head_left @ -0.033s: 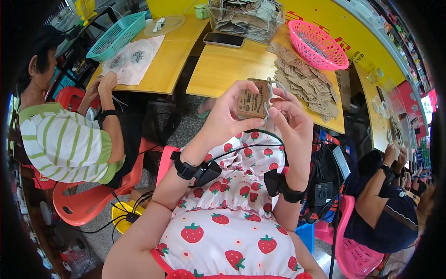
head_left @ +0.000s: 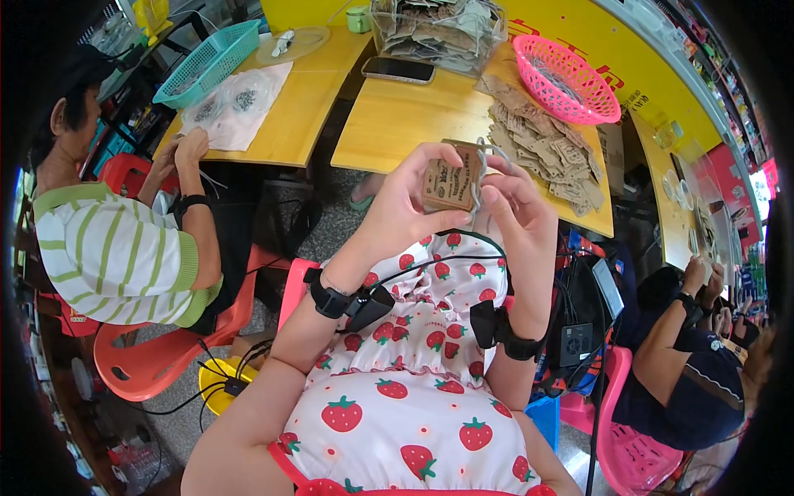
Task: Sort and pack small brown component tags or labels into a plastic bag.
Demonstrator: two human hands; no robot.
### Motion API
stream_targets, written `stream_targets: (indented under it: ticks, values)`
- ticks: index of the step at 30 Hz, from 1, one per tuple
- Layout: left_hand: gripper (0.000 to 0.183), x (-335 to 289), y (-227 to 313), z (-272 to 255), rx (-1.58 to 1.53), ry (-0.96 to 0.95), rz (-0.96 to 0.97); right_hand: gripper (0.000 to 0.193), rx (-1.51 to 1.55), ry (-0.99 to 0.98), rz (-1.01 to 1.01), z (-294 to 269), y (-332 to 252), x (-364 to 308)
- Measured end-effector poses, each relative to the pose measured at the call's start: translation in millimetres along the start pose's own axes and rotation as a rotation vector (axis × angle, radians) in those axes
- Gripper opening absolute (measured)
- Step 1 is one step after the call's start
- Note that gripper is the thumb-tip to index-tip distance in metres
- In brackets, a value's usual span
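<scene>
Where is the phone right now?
The phone lies at top centre of the head view, on the yellow table, just before the clear bin, left of the card pile.

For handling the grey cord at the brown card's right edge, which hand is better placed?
Probably the right hand: its thumb and fingers are close beside the grey cord, while the left hand is occupied gripping the brown card.

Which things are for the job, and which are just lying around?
Probably for the job:
brown card, in the left hand
grey cord, by the right hand
heap of cards
pink basket

Seemingly just lying about:
dark phone
small green pot
</scene>
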State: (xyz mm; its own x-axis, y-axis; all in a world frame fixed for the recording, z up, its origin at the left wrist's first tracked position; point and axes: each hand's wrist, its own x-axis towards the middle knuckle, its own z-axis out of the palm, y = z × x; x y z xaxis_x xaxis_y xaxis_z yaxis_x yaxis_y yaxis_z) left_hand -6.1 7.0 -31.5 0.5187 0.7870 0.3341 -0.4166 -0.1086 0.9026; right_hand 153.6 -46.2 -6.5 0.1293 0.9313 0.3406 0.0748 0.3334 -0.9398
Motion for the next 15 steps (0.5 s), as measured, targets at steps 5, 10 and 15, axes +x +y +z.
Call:
stream_targets:
  ticks: [5,10,15]
  values:
    - [0.057,-0.8,-1.1,2.6,-0.024,-0.013,-0.029,0.015,0.124,0.075,0.078,-0.9,5.0,0.6]
    - [0.056,1.1,-0.2,-1.5,0.115,-0.086,-0.011,0.014,0.145,0.082,0.096,-6.5,12.7,2.2]
    - [0.054,0.1,-3.0,-4.2,0.186,-0.083,-0.05,0.011,0.015,0.166,0.002,-3.2,23.8,1.3]
